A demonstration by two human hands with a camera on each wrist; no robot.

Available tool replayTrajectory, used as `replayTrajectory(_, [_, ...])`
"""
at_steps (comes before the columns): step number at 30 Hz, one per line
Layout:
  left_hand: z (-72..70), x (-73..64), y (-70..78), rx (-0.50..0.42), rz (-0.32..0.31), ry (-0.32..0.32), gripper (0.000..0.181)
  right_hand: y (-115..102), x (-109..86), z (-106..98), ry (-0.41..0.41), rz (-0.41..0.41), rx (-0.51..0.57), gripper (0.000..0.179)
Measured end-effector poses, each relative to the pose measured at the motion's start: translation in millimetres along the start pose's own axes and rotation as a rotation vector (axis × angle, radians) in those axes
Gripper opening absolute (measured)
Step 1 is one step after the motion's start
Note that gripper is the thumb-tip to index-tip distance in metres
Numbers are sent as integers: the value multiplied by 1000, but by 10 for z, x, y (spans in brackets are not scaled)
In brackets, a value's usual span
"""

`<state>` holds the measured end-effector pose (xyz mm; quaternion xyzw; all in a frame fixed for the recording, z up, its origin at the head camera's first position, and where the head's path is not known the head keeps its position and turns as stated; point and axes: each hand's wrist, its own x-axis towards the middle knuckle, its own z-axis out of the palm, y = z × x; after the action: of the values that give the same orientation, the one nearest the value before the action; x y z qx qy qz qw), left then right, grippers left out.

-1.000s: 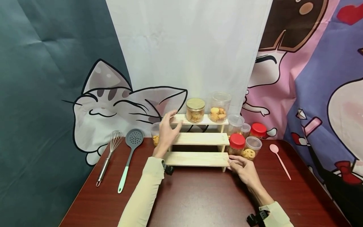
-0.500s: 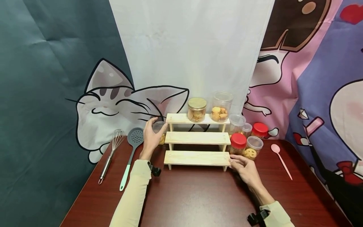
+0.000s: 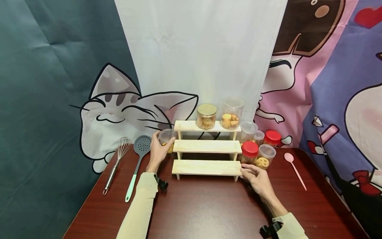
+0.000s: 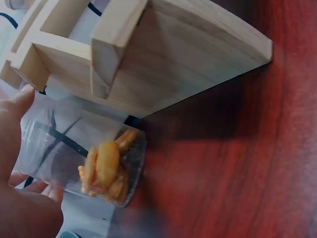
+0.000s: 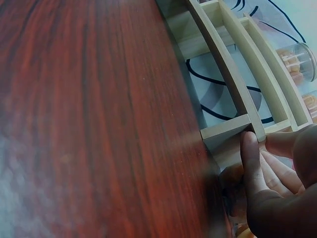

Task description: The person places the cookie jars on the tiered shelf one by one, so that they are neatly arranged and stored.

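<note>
My left hand (image 3: 159, 151) is around a clear plastic jar (image 3: 167, 136) standing left of the wooden three-step shelf (image 3: 207, 146). In the left wrist view, the thumb and fingers lie on either side of the jar (image 4: 64, 144), near its lid end. Orange-brown cookies (image 4: 106, 171) are heaped in its bottom. At the other end of the shelf, my right hand (image 3: 257, 179) pinches the right end of the lowest board (image 3: 207, 167). The right wrist view has thumb and fingers gripping that board's corner (image 5: 255, 130).
On the top board stand a gold-lidded cookie jar (image 3: 206, 117) and a taller clear jar (image 3: 232, 113). Several jars crowd the shelf's right side, one a red-lidded jar (image 3: 249, 152). A whisk (image 3: 116, 162) and slotted turner (image 3: 137, 169) lie left; a pink spoon (image 3: 295, 171) lies right.
My left hand has moved left and slightly down, from the shelf's upper left side to the clear jar, and has taken hold of it. My right hand has stayed at the lowest board.
</note>
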<state>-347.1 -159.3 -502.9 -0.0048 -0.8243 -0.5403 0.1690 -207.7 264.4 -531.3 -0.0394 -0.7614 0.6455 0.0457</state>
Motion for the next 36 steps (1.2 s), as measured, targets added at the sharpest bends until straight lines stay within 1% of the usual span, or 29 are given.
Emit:
replayTrajectory(4, [7, -18, -67, -47, -20, 5, 98, 6, -8, 4, 1, -2, -3, 41])
replayTrajectory(8, [13, -24, -125, -69, -23, 2, 92, 6, -15, 3, 0, -5, -8, 41])
replayTrajectory(12, [5, -23, -179, -83, -26, -18, 87, 7, -16, 1, -4, -8, -6, 41])
replayTrajectory(17, [-48, -8, -198, -13, -7, -56, 88, 9, -8, 5, -7, -10, 8, 42])
replayTrajectory(20, [-93, -1, -189, 20, 8, -67, 88, 16, -5, 5, -10, -10, 8, 43])
replayTrajectory(22, [-125, 0, -180, 25, 17, -66, 88, 17, -5, 8, -12, -12, 10, 43])
replayTrajectory(25, [-174, -9, -155, 28, 9, -64, 89, 13, -7, 13, -14, -15, 15, 42])
replayTrajectory(29, [-224, -24, -105, 25, 3, -25, 89, 7, -8, 17, -13, -14, 18, 42])
replayTrajectory(32, [-248, -14, -47, 21, 14, 29, 88, 7, -9, 15, -11, -11, 21, 43])
replayTrajectory(36, [-275, 24, 69, 8, 38, 111, 88, 9, -10, 11, -10, -10, 23, 43])
